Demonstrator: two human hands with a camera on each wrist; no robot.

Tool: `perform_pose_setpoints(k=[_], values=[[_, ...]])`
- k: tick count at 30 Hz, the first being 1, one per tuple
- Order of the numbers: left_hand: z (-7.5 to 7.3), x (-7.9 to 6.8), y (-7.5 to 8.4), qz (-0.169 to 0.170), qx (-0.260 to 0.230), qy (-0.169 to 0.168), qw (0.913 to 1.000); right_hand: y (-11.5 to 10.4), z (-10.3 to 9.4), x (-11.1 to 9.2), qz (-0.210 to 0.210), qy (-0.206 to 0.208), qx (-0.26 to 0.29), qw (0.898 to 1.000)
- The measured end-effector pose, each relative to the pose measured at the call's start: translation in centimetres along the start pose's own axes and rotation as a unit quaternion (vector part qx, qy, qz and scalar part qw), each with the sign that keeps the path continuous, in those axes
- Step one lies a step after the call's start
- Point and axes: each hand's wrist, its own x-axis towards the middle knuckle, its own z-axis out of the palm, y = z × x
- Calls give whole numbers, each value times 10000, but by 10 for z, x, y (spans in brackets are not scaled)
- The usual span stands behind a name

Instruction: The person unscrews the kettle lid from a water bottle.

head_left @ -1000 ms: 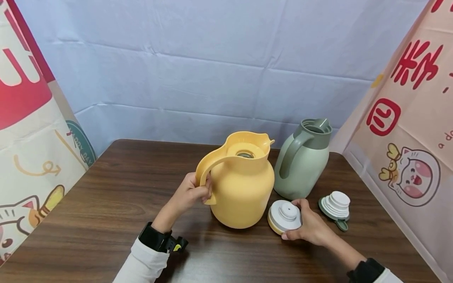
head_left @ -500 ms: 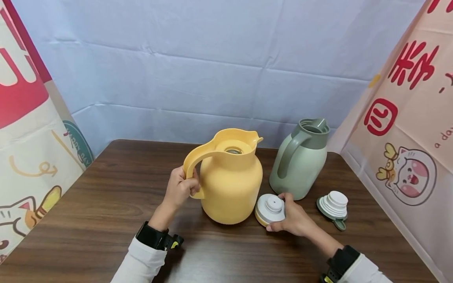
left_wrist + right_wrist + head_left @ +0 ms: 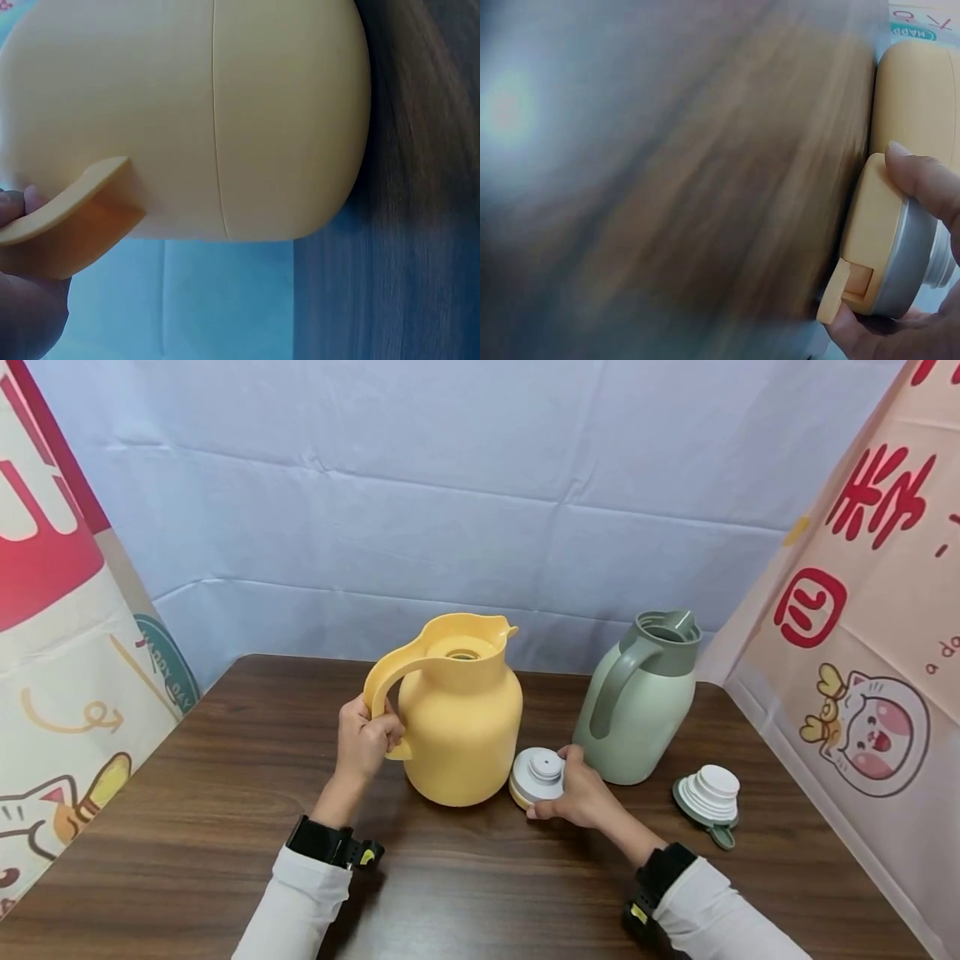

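Observation:
A yellow thermos jug (image 3: 461,727) stands upright near the middle of the table, its top uncovered and its spout to the right. My left hand (image 3: 363,739) grips the lower part of its handle; in the left wrist view the handle's lower end (image 3: 82,210) meets the body. Right beside the jug's base, my right hand (image 3: 577,789) holds a yellow-and-white lid (image 3: 537,775) between thumb and fingers. The lid is upside down, white plug upward. In the right wrist view, a small yellow tab (image 3: 834,292) sticks out from the lid's edge, close over the table.
To the right stands a green thermos jug (image 3: 637,702) with an uncovered top. Its green-and-white lid (image 3: 708,797) lies upside down near the right side of the wooden table (image 3: 187,827). A pale cloth (image 3: 360,510) hangs behind, with printed cloths on both sides.
The yellow jug has moved left and slightly back with my left hand on its handle. My right hand has moved the yellow-and-white lid left along with it. The green jug has stayed put.

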Motion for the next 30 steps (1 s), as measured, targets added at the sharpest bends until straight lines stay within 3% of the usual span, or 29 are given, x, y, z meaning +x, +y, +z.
perform_pose_setpoints(k=[13,20,26,30], values=[[2,12,-10,-89,279,1019,9944,-25,15,43,361,110,-35,9993],[6,22,-46,-395,478,1627,9847,-34,21,63,468,214,-100,9986],[16,27,-54,-357,676,2032,9761,-34,18,77,508,289,-125,9982],[22,36,-58,-310,787,2099,9741,-33,14,86,650,311,-171,9973]])
